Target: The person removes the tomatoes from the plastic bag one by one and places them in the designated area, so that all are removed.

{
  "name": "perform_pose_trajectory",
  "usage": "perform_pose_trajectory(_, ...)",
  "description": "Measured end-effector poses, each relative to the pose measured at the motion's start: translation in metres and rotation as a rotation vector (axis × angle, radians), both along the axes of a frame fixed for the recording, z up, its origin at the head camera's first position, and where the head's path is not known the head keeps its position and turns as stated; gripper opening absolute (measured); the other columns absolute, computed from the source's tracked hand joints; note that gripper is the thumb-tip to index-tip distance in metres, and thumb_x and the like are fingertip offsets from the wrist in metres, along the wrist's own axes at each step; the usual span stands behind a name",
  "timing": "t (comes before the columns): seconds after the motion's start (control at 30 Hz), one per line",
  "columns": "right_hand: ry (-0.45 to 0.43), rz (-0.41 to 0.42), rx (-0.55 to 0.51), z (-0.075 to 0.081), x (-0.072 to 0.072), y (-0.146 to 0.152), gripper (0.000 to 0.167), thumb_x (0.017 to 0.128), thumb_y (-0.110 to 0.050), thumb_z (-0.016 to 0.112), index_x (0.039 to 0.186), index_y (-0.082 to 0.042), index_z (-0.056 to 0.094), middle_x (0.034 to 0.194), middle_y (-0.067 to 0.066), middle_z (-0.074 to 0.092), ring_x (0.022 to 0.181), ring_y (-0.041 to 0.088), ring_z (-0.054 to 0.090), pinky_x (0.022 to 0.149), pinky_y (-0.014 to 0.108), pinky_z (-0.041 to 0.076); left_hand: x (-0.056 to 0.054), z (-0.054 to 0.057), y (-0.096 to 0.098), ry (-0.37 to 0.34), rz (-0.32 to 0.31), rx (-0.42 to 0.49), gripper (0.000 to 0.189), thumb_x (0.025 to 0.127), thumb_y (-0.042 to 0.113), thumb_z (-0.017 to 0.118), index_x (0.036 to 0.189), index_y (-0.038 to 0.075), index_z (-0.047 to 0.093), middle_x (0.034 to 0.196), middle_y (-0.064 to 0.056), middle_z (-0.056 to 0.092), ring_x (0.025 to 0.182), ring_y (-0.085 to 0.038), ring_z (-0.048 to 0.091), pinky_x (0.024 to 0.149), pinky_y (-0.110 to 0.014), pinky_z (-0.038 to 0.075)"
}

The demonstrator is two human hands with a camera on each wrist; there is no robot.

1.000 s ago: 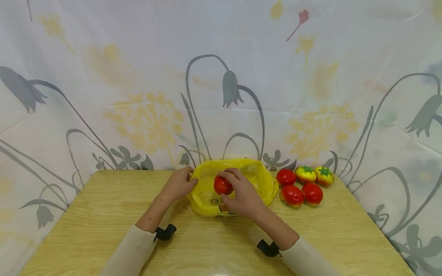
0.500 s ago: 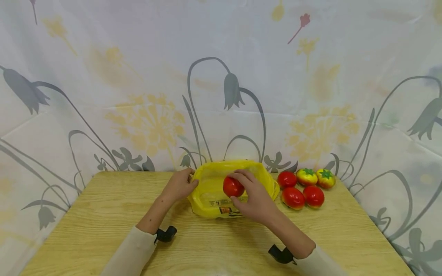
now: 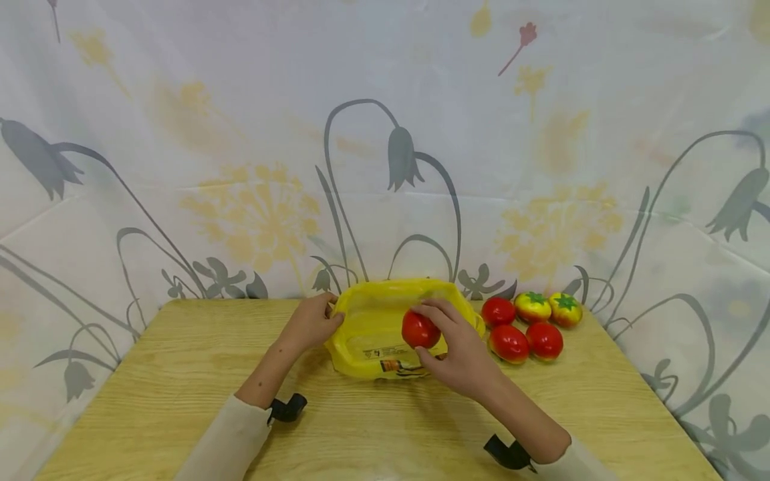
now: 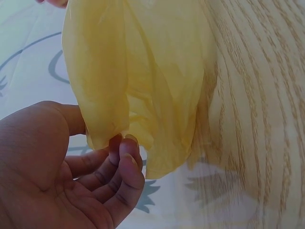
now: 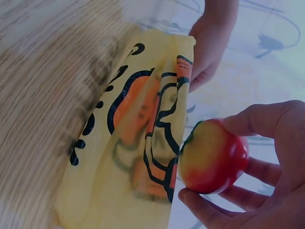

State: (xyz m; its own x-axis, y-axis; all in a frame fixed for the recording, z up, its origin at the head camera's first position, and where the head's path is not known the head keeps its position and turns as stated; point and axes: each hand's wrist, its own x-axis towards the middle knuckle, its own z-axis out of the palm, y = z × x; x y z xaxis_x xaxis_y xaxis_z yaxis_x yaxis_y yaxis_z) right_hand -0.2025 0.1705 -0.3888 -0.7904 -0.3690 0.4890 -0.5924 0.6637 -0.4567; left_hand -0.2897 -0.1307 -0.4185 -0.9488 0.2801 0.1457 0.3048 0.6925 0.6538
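Observation:
A yellow plastic bag [image 3: 359, 361] with printed pictures lies on the table, its mouth spread wide and facing up. My left hand [image 3: 313, 325] pinches the bag's left rim; in the left wrist view thumb and fingers [image 4: 125, 179] meet on the thin film. Over the right part of the bag's mouth, my right hand [image 3: 460, 347] grips a toy tomato [image 3: 420, 329]. The right wrist view shows this tomato [image 5: 214, 157] as glossy red, yellow around its green leafy top, held between thumb and fingers beside the printed bag wall [image 5: 138, 109].
Right of the bag, several more toy tomatoes [image 3: 510, 344] sit close together, some red side up, two with yellow, green-leaved tops [image 3: 532, 306] showing. A flower-patterned cloth [image 3: 271, 133] hangs directly behind the wooden table [image 3: 180, 374].
My right hand has moved to the right with the toy tomato, from the bag's middle toward its right side. The left hand keeps its hold on the rim.

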Motion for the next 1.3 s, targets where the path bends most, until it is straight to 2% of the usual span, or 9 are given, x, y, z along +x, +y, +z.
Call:
perform_pose_trajectory(0.37,0.0,-0.058,0.022,0.001,0.012,0.02,0.064,0.083,-0.008,0.088,0.141,-0.015,0.064,0.15,0.006,0.055,0.124,0.03,0.066,0.095,0.047,0.06,-0.001,0.001,0.002,-0.002,-0.005,-0.008,0.045,0.104,0.019,0.065,0.14,-0.007,0.06,0.072,-0.004,0.058,0.054,-0.014,0.043,0.055,-0.03,0.04)
perform_pose_trajectory(0.63,0.044,-0.069,0.027,0.004,0.014,0.034,0.064,0.082,-0.005,0.088,0.14,-0.013,0.065,0.146,0.007,0.058,0.124,0.029,0.065,0.094,0.048,0.06,-0.002,0.003,0.002,0.012,-0.003,0.002,0.044,0.104,0.018,0.065,0.139,-0.007,0.06,0.071,-0.004,0.057,0.053,-0.014,0.041,0.055,-0.03,0.039)
perform_pose_trajectory(0.9,0.05,-0.11,0.044,0.005,0.019,0.048,0.064,0.082,-0.008,0.088,0.141,-0.015,0.064,0.147,0.008,0.057,0.122,0.03,0.065,0.093,0.05,0.06,-0.002,0.005,0.003,0.012,-0.008,-0.002,0.046,0.104,0.019,0.065,0.141,-0.008,0.06,0.071,-0.004,0.058,0.053,-0.014,0.041,0.055,-0.031,0.039)
perform_pose_trajectory(1.07,0.035,-0.141,0.051,0.003,0.024,0.056,0.063,0.082,-0.01,0.088,0.14,-0.014,0.064,0.147,0.009,0.057,0.123,0.032,0.064,0.093,0.051,0.06,-0.001,0.003,0.001,0.0,-0.003,-0.005,0.047,0.105,0.019,0.065,0.142,-0.008,0.059,0.074,-0.004,0.06,0.054,-0.014,0.043,0.056,-0.031,0.041)
perform_pose_trajectory(1.3,0.055,-0.169,0.058,0.002,0.031,0.067,0.064,0.08,-0.005,0.088,0.139,-0.012,0.064,0.145,0.011,0.058,0.124,0.034,0.063,0.091,0.053,0.061,0.002,0.003,0.001,-0.006,0.004,-0.004,0.045,0.104,0.019,0.065,0.141,-0.008,0.06,0.077,-0.005,0.061,0.056,-0.015,0.045,0.057,-0.031,0.041)
